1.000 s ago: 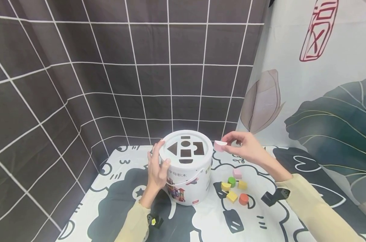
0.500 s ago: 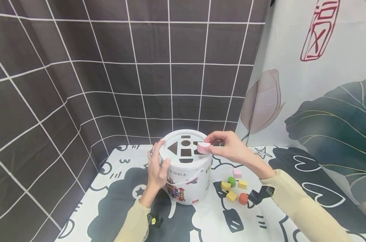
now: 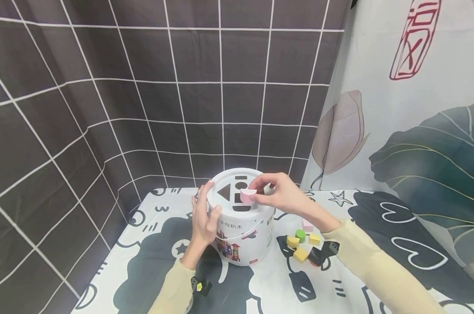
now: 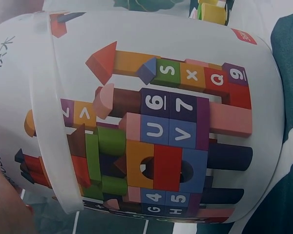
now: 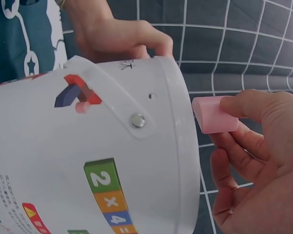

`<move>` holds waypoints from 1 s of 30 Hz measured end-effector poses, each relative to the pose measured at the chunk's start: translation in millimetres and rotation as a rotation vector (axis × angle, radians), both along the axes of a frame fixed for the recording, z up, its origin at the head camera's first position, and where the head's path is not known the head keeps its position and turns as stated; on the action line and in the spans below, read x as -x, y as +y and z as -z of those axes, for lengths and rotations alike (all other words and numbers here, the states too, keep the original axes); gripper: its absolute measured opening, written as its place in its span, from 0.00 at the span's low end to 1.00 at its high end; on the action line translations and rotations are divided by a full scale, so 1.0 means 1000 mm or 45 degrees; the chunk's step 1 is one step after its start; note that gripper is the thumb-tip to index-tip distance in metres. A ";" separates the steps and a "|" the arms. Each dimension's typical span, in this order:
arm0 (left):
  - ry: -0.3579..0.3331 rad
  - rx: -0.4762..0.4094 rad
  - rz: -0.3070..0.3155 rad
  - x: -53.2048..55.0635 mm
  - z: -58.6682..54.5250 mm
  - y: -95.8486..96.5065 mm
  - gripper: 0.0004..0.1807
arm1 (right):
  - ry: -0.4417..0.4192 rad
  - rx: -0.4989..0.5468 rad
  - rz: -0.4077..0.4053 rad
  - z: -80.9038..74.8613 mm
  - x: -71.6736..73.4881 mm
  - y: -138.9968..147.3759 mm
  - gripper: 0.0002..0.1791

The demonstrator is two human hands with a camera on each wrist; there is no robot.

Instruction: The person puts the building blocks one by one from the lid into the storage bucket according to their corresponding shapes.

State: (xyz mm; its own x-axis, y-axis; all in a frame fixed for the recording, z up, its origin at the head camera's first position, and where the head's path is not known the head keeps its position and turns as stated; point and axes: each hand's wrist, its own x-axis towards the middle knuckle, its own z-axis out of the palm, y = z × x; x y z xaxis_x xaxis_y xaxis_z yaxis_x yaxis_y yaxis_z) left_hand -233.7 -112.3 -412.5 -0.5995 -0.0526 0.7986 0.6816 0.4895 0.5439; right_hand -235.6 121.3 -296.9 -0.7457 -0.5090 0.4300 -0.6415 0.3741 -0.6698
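A white lidded bucket (image 3: 245, 244) printed with block pictures stands upright on the cloth. Its lid (image 3: 221, 205) has several cut-out holes: a triangle, a circle, a square, a half-round and others. My left hand (image 3: 204, 218) rests against the bucket's left side, fingers at the lid rim and thumb on the front edge. Between thumb and fingers, my right hand (image 3: 282, 194) pinches a pink half-round block (image 5: 216, 115), held just above the lid near the square and half-round holes. The right wrist view shows a small gap between block and lid.
Right of the bucket lie loose blocks: a green cylinder (image 3: 300, 236), a yellow half-round block (image 3: 292, 242), yellow blocks (image 3: 301, 254) and a pink block (image 3: 307, 225). The right wrist camera (image 3: 319, 254) mostly covers a red one. A dark gridded curtain (image 3: 182, 104) hangs behind.
My right hand has carried the pink half-round block leftward, from beside the bucket to over the middle of its lid. The left hand and the bucket have stayed in place.
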 end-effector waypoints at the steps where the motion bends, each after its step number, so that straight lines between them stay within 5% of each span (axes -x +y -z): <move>1: 0.004 0.000 -0.002 0.000 0.000 0.000 0.36 | 0.005 -0.007 -0.006 0.000 0.000 -0.001 0.08; 30: -0.022 0.016 -0.010 -0.001 -0.001 0.000 0.36 | -0.029 -0.046 -0.103 0.012 -0.003 -0.014 0.09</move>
State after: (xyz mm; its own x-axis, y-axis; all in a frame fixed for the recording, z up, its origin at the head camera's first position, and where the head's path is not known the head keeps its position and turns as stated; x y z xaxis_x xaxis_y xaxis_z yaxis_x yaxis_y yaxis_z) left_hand -232.7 -112.2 -411.7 -0.6125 -0.0476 0.7890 0.6683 0.5019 0.5491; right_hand -232.7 106.9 -308.8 -0.7107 -0.5830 0.3936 -0.6555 0.3458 -0.6714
